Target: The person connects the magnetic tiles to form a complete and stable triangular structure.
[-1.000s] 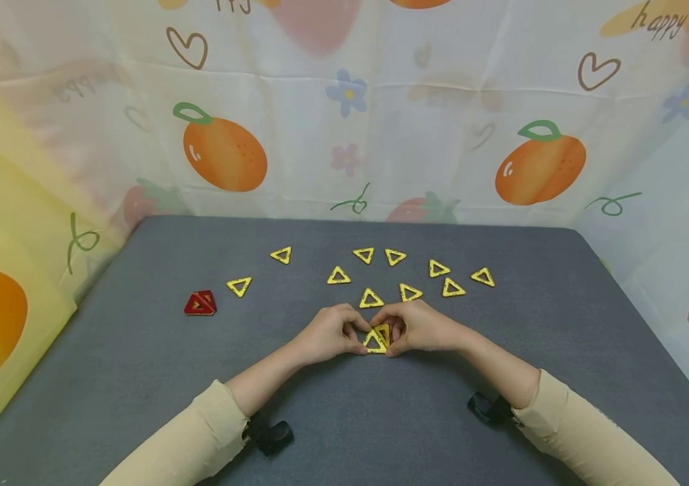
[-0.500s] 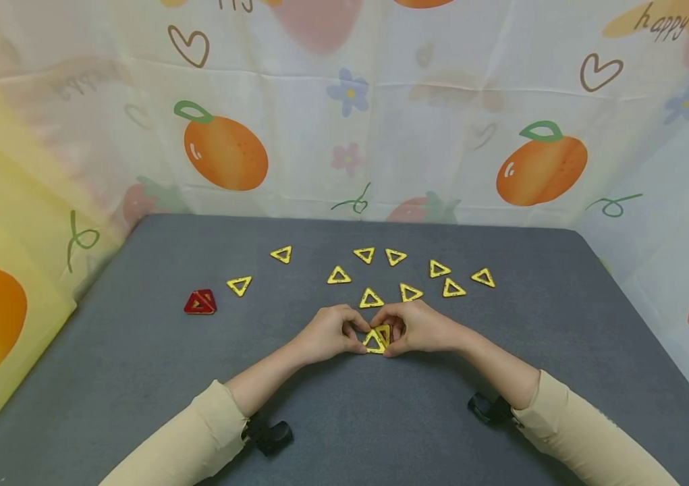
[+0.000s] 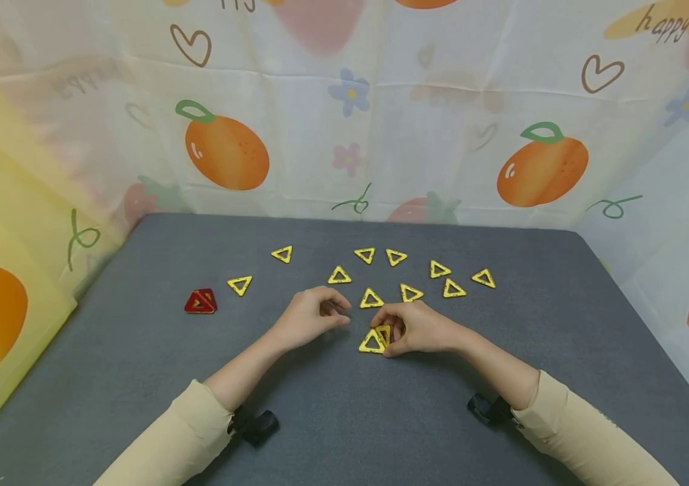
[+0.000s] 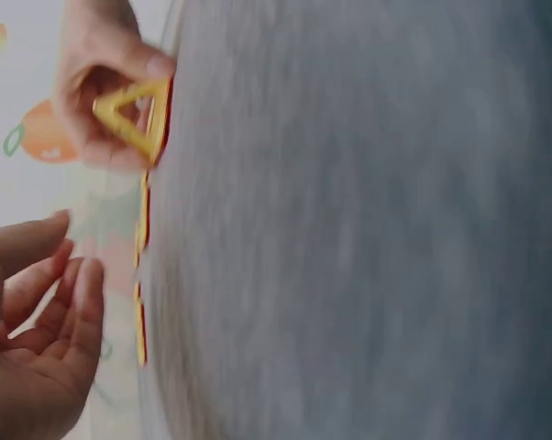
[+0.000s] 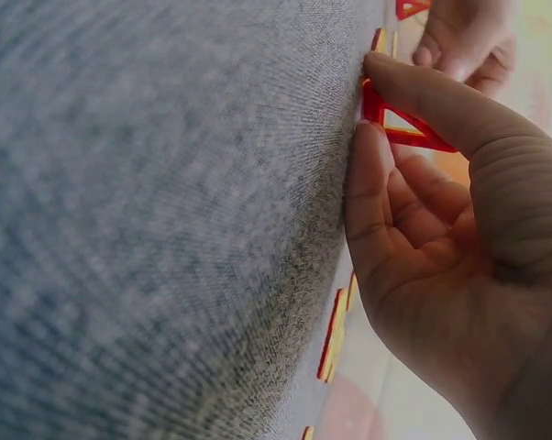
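My right hand (image 3: 417,329) pinches a hollow triangular tile (image 5: 414,139) between thumb and fingers, close over the grey table. That tile stands tilted up, red on the side facing the right wrist camera. Against it leans a second triangular tile (image 3: 371,350), its yellow face toward me and its base at the tabletop. In the left wrist view, a yellow tile face (image 4: 159,110) shows in front of the right hand. My left hand (image 3: 310,314) hovers just left of the pair, fingers loosely bent and holding nothing.
Several yellow triangular tiles, including one just behind the hands (image 3: 371,304), lie flat across the far part of the table (image 3: 344,418). A red piece of joined triangles (image 3: 200,310) sits at the left. A fruit-print cloth (image 3: 429,148) hangs behind the table.
My left hand has let go of the front tile and drawn back to the left, slightly up. The right hand keeps its pinch in the same place.
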